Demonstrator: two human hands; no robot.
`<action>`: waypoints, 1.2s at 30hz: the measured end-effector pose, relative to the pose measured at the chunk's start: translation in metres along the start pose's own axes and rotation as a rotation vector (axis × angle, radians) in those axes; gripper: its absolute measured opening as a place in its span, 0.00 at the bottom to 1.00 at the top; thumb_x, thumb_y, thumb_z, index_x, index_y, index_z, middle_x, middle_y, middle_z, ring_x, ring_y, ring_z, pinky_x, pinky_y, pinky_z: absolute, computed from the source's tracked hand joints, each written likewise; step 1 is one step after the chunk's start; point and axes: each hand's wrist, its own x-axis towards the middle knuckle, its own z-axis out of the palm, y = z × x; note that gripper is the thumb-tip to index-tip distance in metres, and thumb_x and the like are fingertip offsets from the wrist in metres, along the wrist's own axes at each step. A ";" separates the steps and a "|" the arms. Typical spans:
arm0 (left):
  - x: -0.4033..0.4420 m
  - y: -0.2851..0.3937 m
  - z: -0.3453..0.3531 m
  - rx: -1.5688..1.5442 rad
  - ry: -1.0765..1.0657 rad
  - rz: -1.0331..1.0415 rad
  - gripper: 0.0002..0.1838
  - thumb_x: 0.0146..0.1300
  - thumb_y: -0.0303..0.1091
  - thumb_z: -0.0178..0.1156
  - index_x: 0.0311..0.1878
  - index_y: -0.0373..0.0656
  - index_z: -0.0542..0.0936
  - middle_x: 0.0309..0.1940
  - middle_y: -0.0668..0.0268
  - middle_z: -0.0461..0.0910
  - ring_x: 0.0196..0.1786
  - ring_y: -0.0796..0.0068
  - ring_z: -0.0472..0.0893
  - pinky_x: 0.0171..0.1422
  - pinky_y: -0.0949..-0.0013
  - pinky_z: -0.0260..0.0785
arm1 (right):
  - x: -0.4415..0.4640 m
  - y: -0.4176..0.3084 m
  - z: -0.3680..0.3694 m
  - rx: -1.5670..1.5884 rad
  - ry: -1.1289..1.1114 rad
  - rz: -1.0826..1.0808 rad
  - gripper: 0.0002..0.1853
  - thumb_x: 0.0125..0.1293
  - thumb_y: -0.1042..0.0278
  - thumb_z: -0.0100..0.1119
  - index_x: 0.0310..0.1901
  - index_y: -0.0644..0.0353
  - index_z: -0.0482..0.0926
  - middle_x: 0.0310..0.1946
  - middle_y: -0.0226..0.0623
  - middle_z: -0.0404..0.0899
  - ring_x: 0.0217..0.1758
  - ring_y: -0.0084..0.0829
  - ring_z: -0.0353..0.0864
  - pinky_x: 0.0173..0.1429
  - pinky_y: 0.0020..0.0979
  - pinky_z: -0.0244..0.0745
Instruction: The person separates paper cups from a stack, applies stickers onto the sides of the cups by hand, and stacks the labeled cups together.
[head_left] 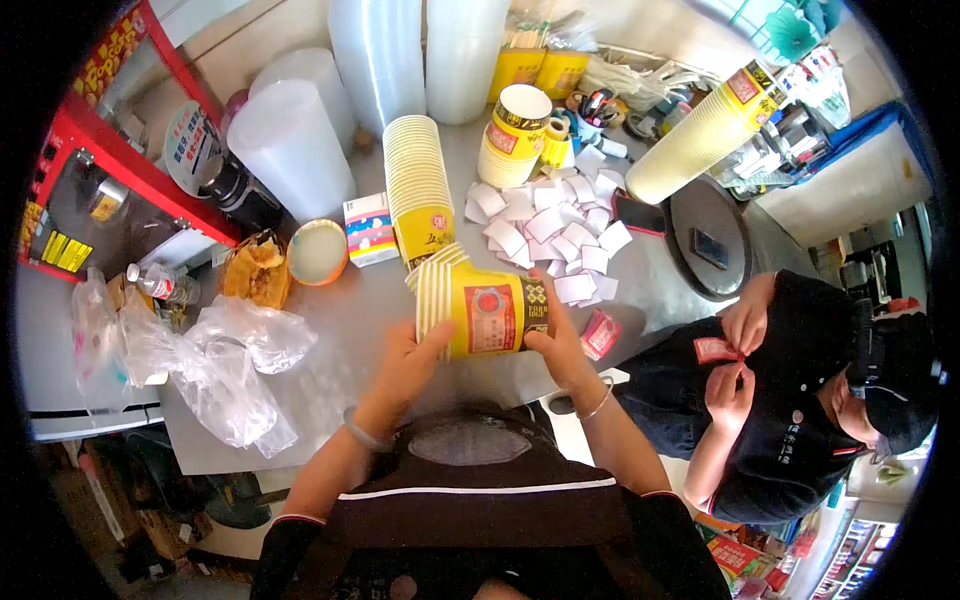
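Observation:
Between my two hands lies a short stack of yellow paper cups, tipped on its side, with a red label facing up. My left hand grips the white rims at the left end. Around the base at the right end my right hand is closed. Just beyond, a tall stack of the same yellow cups leans on the table, its near end close to the held cups. Many white paper slips lie in a heap to the right. A small pile of red labels sits near my right hand.
A co-worker at the right holds a red label. Plastic bags, a bowl and a tissue box stand left. Another leaning cup stack, upright cups and a round black board stand right.

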 end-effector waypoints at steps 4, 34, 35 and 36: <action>-0.001 0.007 -0.004 -0.004 -0.139 0.040 0.14 0.61 0.32 0.57 0.49 0.36 0.76 0.38 0.69 0.79 0.38 0.81 0.76 0.42 0.74 0.70 | 0.008 -0.004 -0.007 0.142 -0.099 0.016 0.52 0.45 0.60 0.70 0.69 0.54 0.47 0.63 0.36 0.57 0.63 0.32 0.62 0.63 0.33 0.62; 0.056 0.064 -0.024 -0.122 0.146 0.131 0.16 0.58 0.22 0.54 0.51 0.36 0.73 0.42 0.65 0.78 0.43 0.80 0.77 0.50 0.73 0.69 | 0.094 -0.029 0.017 -0.038 0.061 -0.089 0.49 0.44 0.61 0.73 0.66 0.62 0.53 0.55 0.43 0.67 0.58 0.33 0.69 0.62 0.33 0.64; 0.059 0.066 -0.024 -0.154 0.166 0.147 0.16 0.57 0.22 0.54 0.51 0.36 0.73 0.42 0.65 0.78 0.42 0.80 0.77 0.49 0.73 0.69 | 0.098 -0.032 0.019 -0.073 0.063 -0.097 0.48 0.45 0.60 0.72 0.66 0.62 0.54 0.55 0.42 0.67 0.57 0.33 0.69 0.61 0.33 0.65; 0.062 0.065 -0.030 -0.046 0.275 0.179 0.16 0.57 0.22 0.54 0.50 0.36 0.73 0.42 0.65 0.78 0.42 0.79 0.77 0.49 0.73 0.69 | 0.102 -0.036 0.020 -0.075 0.111 -0.099 0.47 0.46 0.61 0.71 0.66 0.62 0.54 0.54 0.42 0.68 0.57 0.33 0.70 0.61 0.33 0.65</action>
